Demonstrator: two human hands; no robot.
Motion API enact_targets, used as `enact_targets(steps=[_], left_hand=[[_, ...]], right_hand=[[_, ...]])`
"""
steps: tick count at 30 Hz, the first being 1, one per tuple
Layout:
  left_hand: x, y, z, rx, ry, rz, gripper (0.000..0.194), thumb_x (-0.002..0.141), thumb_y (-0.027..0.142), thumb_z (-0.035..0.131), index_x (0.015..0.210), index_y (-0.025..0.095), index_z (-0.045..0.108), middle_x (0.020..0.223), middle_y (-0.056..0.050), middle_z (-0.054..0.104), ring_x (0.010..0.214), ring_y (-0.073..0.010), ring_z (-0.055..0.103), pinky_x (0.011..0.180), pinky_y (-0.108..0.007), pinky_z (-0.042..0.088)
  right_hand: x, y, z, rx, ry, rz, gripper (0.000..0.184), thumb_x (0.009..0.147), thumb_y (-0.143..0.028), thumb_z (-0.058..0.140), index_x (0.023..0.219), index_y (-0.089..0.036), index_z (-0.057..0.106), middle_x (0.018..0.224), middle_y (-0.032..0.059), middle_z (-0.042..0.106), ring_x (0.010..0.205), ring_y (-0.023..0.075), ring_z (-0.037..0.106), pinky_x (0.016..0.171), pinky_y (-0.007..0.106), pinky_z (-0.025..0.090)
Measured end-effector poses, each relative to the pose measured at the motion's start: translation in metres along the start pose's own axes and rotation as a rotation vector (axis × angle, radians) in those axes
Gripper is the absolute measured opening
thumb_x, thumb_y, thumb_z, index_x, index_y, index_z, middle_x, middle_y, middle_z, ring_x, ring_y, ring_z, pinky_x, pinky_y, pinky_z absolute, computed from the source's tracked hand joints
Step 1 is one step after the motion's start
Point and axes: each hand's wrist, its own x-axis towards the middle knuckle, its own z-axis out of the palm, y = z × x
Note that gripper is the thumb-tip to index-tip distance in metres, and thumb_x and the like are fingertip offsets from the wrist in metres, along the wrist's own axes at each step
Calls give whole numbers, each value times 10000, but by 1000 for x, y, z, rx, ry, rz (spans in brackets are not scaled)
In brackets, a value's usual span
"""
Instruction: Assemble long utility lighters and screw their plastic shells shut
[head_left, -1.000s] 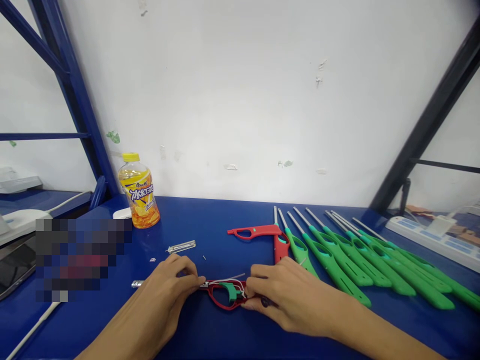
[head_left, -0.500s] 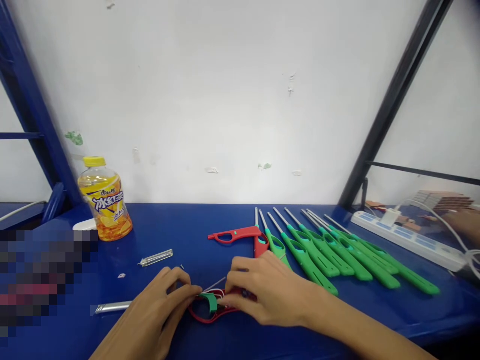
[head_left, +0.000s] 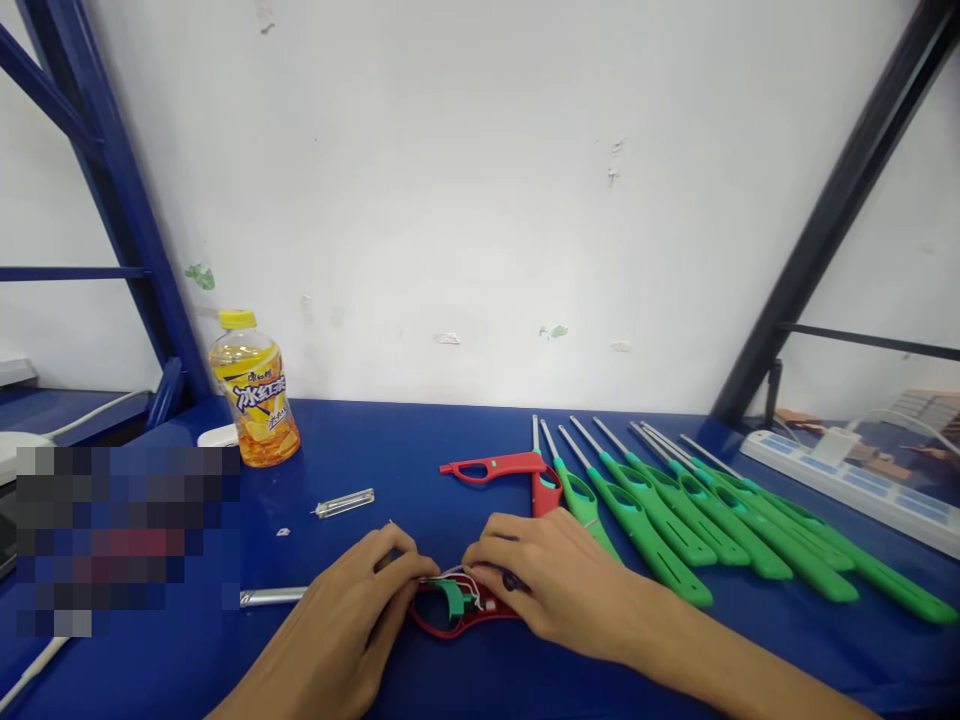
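An opened red stick lighter handle [head_left: 444, 633] lies near the table's front, its inside facing up. A green trigger [head_left: 455, 600] sits in it, with white wires [head_left: 478, 592] beside the trigger. My left hand [head_left: 364, 600] pinches the handle's upper left edge. My right hand [head_left: 544, 575] is closed on the handle's right part, its fingertips at a thin pale tube [head_left: 451, 572] along the top edge. A small dark part shows between the right fingers; its kind is unclear. A silver metal tube [head_left: 274, 597] lies left of my left hand, partly covered by it.
Several green stick lighters [head_left: 660, 540] lie in a row at right. Red handle pieces [head_left: 495, 467] lie behind my right hand. A clear plastic part [head_left: 345, 502] is at left, before an iced tea bottle [head_left: 259, 400]. A white power strip [head_left: 855, 485] stands far right.
The view has turned left, so things appear farther right. The thin tube, which stuck up at a slant, now lies lower along the handle's edge, with my right fingertips at it.
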Motion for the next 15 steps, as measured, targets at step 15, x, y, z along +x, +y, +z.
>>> enact_targets(steps=[15], left_hand=[[3, 1, 0, -13, -14, -9, 297, 1049, 169, 428, 1111, 304, 685, 1012, -3, 658, 851, -161, 680, 744, -252, 540]], right_hand=[[0, 2, -3, -27, -131, -66, 421, 909, -84, 536, 1247, -305, 655, 1124, -44, 717, 789, 131, 619, 563, 333, 193]])
